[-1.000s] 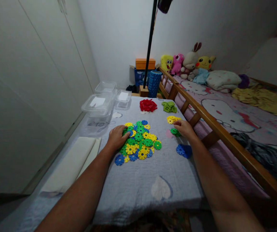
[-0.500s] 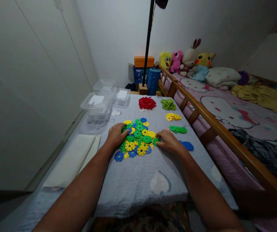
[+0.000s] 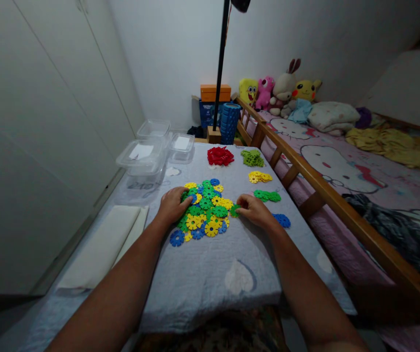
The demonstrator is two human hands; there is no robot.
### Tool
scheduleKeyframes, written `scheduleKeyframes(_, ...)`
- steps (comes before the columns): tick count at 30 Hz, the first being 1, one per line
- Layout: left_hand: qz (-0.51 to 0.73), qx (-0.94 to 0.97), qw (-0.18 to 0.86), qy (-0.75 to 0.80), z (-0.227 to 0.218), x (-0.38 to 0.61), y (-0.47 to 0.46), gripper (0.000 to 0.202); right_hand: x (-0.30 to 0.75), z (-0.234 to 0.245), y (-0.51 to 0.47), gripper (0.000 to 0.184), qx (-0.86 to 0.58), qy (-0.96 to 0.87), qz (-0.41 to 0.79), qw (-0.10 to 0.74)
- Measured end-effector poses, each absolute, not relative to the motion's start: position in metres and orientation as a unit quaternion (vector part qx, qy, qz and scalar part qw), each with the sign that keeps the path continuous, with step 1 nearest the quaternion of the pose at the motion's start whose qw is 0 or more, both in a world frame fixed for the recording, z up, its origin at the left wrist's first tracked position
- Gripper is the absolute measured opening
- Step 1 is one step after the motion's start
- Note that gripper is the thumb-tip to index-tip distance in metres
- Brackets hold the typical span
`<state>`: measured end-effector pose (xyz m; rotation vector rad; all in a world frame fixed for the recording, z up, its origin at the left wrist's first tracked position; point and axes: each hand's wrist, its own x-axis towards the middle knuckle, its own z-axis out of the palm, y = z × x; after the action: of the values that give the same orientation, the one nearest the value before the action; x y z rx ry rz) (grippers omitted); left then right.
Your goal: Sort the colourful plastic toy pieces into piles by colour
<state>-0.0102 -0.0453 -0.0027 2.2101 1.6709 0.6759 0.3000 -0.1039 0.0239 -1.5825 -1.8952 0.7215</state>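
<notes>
A green disc point(image 3: 235, 210) lies just left of the right hand point(image 3: 256, 210), whose thumb and fingers pinch its rim at the edge of the mixed pile point(image 3: 220, 211). That pile sits between the hands; the left hand point(image 3: 173, 205) rests on its left side, though whether it grips anything cannot be told. The step appears to be picking out one disc; lifting it calls for a firm pinch, leaving its neighbours undisturbed. Beyond the right hand lie green discs point(image 3: 267, 195), then yellow ones point(image 3: 260, 177); blue discs point(image 3: 282, 220) lie beside its wrist.
</notes>
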Motion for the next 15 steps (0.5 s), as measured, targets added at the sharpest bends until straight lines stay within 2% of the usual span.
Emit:
scheduleKeyframes(6,0.232,0.769,0.139,0.579,-0.001,-0.009,-0.046,0.045,0.306,0.026,-0.101,0.006,-0.578,-0.686,0.293,0.332)
scheduleKeyframes(9,0.233,0.767,0.139,0.581,-0.001,-0.009,-0.046,0.044,0.322,0.028,-0.098,0.013,-0.588,-0.644,0.311,0.379)
scheduleKeyframes(12,0.230,0.767,0.142,0.582,-0.001,-0.009,-0.046,0.045,0.347,0.027,-0.094,0.019,-0.631,-0.578,0.257,0.450)
scheduleKeyframes(15,0.227,0.769,0.146,0.580,0.000,-0.010,-0.046,0.046,0.373,0.021,-0.090,0.014,-0.694,-0.519,0.157,0.473)
